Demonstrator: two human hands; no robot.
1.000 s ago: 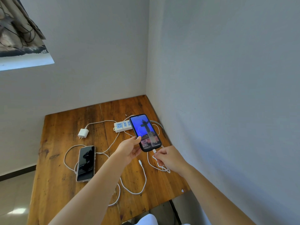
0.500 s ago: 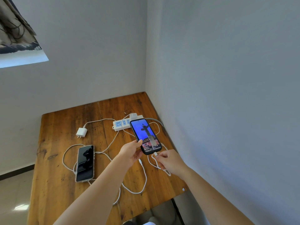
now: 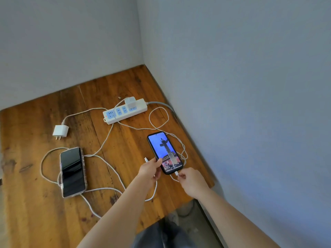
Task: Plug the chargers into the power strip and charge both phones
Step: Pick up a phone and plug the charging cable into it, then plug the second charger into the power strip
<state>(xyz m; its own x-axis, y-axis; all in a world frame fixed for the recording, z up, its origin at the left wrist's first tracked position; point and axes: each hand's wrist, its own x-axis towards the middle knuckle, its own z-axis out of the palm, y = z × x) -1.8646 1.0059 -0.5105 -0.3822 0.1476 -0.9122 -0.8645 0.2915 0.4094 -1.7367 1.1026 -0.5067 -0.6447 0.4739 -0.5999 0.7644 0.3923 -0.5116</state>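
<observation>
**One charger in, one phone connected, half still to do**

Left of the white plastic power strip (image 3: 125, 111), a boxy charger (image 3: 60, 131) lies unplugged on the grained wooden surface (image 3: 125, 83); nearer, the dark glossy phone (image 3: 72, 172) lies flat. Left hand (image 3: 150, 170) pinches the lit phone (image 3: 165, 152); right hand (image 3: 192, 181) pinches its cable connector (image 3: 176, 174). Another charger (image 3: 130, 102) sits plugged in.

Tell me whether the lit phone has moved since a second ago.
Yes. The lit phone, which overlapped the power strip before, now sits nearer the person and the table edge, well clear of the strip.
</observation>
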